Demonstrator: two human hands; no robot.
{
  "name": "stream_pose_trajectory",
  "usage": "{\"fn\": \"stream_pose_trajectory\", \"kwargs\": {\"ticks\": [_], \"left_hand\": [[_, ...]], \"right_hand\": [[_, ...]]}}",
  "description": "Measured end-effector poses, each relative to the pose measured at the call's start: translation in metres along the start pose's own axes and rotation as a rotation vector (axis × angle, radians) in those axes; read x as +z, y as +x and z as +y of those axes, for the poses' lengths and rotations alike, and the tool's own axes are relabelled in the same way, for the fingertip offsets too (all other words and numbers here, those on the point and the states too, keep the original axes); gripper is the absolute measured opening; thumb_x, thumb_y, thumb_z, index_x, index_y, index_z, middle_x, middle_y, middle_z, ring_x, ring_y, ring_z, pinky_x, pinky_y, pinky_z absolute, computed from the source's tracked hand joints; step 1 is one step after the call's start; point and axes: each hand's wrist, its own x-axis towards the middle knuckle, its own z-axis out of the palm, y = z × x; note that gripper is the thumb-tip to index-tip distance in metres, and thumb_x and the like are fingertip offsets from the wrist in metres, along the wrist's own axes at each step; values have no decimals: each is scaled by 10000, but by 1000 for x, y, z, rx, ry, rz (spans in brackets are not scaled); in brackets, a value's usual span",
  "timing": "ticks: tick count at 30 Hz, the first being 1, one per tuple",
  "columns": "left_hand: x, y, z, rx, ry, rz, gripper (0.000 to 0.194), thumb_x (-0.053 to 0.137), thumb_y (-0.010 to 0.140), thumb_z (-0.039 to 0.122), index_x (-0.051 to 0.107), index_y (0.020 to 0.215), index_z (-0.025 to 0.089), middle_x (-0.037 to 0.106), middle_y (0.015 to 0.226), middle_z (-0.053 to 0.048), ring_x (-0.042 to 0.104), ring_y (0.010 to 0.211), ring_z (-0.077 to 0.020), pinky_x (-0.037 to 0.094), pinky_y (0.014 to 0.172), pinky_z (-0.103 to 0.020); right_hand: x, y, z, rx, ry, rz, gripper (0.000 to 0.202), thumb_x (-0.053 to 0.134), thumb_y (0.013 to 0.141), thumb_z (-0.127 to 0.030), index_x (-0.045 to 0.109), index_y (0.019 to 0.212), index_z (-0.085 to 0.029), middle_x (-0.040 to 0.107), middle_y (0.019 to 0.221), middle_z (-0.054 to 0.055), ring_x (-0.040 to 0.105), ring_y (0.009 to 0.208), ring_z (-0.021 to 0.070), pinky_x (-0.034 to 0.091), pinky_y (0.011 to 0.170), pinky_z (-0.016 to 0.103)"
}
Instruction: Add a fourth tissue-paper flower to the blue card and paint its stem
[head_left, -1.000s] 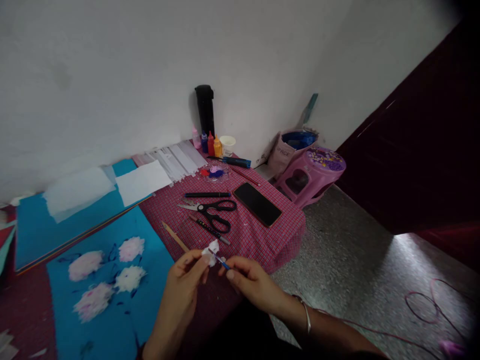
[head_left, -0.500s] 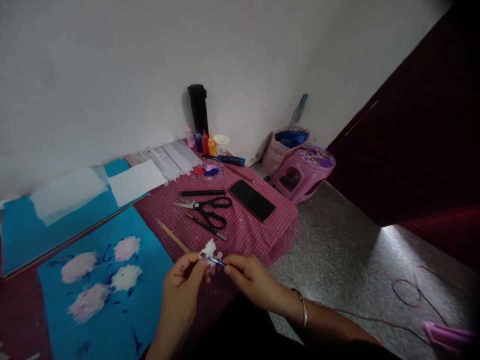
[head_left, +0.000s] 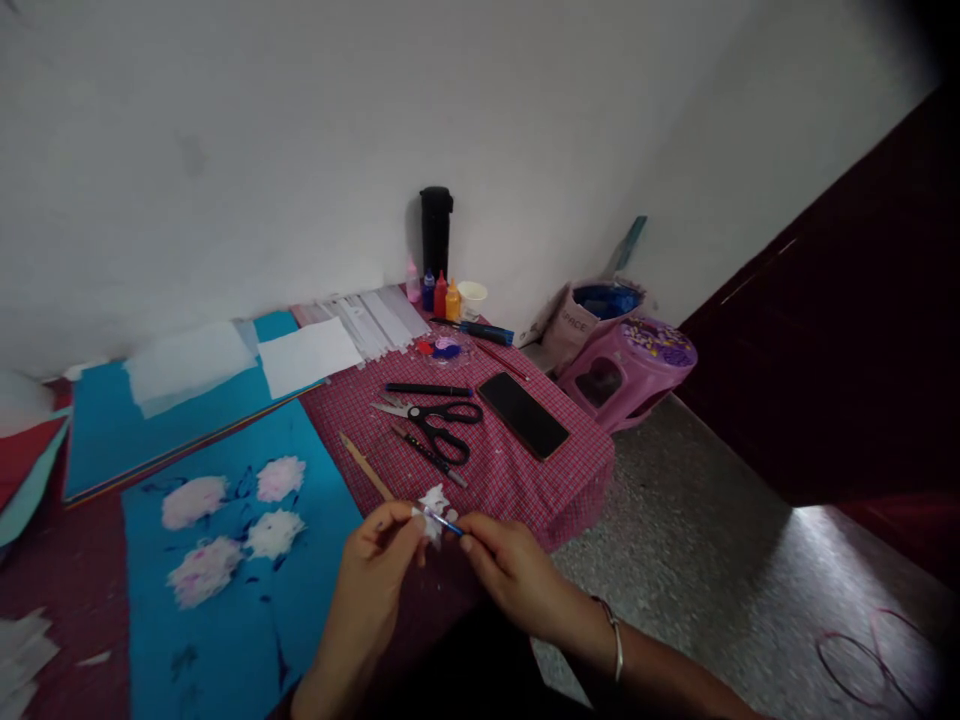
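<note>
My left hand (head_left: 375, 565) pinches a small crumpled piece of white tissue paper (head_left: 435, 500) over the table's front edge. Between the fingers of my right hand (head_left: 517, 575) is a slim blue paintbrush (head_left: 448, 524), its tip against the paper. To the left lies a blue sheet (head_left: 330, 470) bearing several fluffy pink and white paper flowers (head_left: 274, 533) and dark blue painted marks. Just beyond my hands are a wooden stick (head_left: 365, 464), a dark patterned pen (head_left: 427, 455) and black-handled scissors (head_left: 442, 420).
A phone (head_left: 525, 415), a black marker (head_left: 427, 389) and a paint palette (head_left: 448, 350) lie on the checked cloth (head_left: 555, 480). Small paint bottles (head_left: 440, 297), a paper cup (head_left: 472, 298) and a black flask (head_left: 436, 230) stand behind. A pink stool (head_left: 622, 375) is right of the table.
The view has swung left, so the table's contents sit further right. Both hands keep the tissue paper and paintbrush close together, with the brush still touching the paper.
</note>
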Motion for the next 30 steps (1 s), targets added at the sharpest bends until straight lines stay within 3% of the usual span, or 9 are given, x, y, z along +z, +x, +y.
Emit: {"fn": "stream_pose_trajectory", "kwargs": {"ticks": [4,7,11,15,18,23,27,30], "left_hand": [[-1,-1,6,-9,-80,61,211,748,657,305,595,607,169,535,540,45,444,502,-77,362,482,-181],[-1,-1,12,-27,-138,92,247,759,627,331,564,609,181,521,555,58,443,497,-76,379,484,-185],[4,-1,8,-67,-135,28,250,765,624,336,585,592,166,546,553,32,459,500,-90,384,480,-201],[7,0,-4,-55,-49,-33,217,747,668,325,626,612,154,581,543,11,499,506,-108,388,496,-212],[4,2,-11,-31,-13,-12,175,746,677,281,638,619,157,580,524,21,497,500,-101,376,503,-201],[1,3,-11,-73,-103,8,199,750,682,326,662,656,149,610,591,-1,526,552,-115,424,540,-220],[4,3,-8,-103,-183,-1,257,785,655,370,674,721,148,649,677,-23,554,596,-122,466,586,-247],[4,6,-7,-99,-231,5,253,806,649,349,650,685,153,620,627,4,518,569,-95,436,554,-208]], "right_hand": [[-3,2,7,34,-31,-27,244,389,966,-264,620,934,-190,607,777,10,542,696,131,375,649,244],[-5,3,16,73,100,15,282,387,971,-331,619,920,-179,573,741,6,511,672,126,368,624,241],[0,15,17,101,419,118,334,440,934,-459,583,916,-158,476,632,-30,440,583,107,349,563,228],[10,34,10,74,586,164,323,563,852,-480,558,913,-162,529,673,-22,491,602,108,402,595,235],[15,42,7,69,534,147,199,595,834,-364,545,825,-172,556,667,-18,516,596,110,416,579,230],[17,46,7,-74,130,186,74,573,831,-175,578,757,-174,592,734,5,553,700,130,412,666,249],[14,46,4,-94,43,182,80,571,844,-155,580,766,-173,586,763,7,555,729,135,408,681,251],[8,39,-2,-78,153,74,81,508,919,-235,564,898,-181,603,838,19,571,782,143,426,713,256]]}}
